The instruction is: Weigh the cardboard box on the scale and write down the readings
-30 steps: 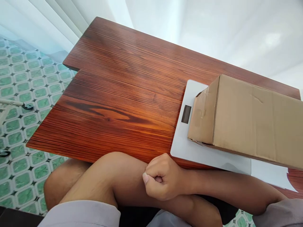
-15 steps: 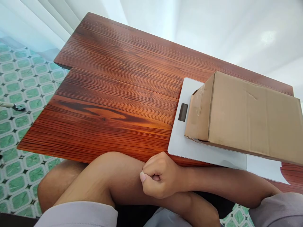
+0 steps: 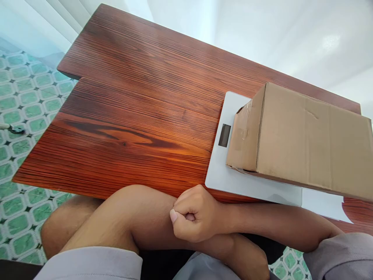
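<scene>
My right hand (image 3: pixel 194 217) is closed into a fist with nothing in it. It rests on my left forearm (image 3: pixel 136 217), just below the near edge of the wooden table (image 3: pixel 140 116). My arms are crossed, and my left hand is hidden under my right arm. A brown cardboard box (image 3: pixel 309 140) lies on a flat white scale (image 3: pixel 224 175) with a dark display window (image 3: pixel 224 135). The scale is on the table's right side, a short way beyond my fist.
A white sheet of paper (image 3: pixel 323 204) sticks out from under the scale at the right. Green patterned floor tiles (image 3: pixel 26 97) lie left of the table, and a white curtain (image 3: pixel 262 27) hangs behind it. A small metal object (image 3: pixel 13 128) is on the floor at far left.
The view has shifted slightly, so the table and box sit a little lower-left in frame. My fist and arms have stayed in place.
</scene>
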`<state>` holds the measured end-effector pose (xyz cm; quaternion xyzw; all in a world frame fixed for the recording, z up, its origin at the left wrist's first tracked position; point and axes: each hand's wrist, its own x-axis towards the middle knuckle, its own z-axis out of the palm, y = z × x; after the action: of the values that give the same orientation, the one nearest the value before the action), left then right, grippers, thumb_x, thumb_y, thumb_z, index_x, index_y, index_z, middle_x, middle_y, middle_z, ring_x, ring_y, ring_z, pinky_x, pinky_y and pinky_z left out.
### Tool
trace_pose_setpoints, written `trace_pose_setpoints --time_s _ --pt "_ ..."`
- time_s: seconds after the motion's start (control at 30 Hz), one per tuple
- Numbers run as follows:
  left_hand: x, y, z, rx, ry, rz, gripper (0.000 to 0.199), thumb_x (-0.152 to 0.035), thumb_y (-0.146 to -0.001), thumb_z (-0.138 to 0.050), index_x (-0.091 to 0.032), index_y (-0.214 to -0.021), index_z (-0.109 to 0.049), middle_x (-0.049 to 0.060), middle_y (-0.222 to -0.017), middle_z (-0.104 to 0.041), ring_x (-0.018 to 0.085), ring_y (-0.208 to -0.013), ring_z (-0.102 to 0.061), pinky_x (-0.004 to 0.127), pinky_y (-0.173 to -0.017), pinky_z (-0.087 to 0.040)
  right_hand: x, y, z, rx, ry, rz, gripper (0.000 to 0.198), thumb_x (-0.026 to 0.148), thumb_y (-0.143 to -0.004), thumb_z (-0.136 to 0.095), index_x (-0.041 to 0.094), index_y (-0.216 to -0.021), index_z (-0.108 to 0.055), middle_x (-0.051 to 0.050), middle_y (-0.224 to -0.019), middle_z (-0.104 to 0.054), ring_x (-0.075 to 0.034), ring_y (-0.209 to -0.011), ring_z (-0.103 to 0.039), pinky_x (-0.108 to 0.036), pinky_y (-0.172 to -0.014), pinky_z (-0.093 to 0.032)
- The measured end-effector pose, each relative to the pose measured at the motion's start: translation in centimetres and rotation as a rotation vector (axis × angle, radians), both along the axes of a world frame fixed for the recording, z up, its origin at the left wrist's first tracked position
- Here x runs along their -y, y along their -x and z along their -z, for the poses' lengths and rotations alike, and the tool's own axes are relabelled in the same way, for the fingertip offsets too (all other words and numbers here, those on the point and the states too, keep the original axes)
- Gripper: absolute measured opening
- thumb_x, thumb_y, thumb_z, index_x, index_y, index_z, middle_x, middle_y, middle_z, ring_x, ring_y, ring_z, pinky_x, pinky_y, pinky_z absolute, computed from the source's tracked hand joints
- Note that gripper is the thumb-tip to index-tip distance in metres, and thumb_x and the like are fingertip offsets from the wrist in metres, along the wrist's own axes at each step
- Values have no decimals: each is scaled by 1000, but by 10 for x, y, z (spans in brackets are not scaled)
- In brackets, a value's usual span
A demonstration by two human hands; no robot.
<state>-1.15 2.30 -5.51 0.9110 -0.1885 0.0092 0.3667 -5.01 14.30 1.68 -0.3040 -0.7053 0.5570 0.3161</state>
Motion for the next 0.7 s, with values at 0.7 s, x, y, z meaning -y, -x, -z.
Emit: trace_pose_setpoints --time_s 0.7 --pt "37 -17 41 340 148 204 30 -23 -63 -82 -34 -42 -63 -13 -79 -67 5 -43 -22 24 -48 -5 0 0 -1 -34 -17 44 37 22 -81 -40 22 -55 -14 7 -47 -19 -6 -44 -18 -22 -46 -24"
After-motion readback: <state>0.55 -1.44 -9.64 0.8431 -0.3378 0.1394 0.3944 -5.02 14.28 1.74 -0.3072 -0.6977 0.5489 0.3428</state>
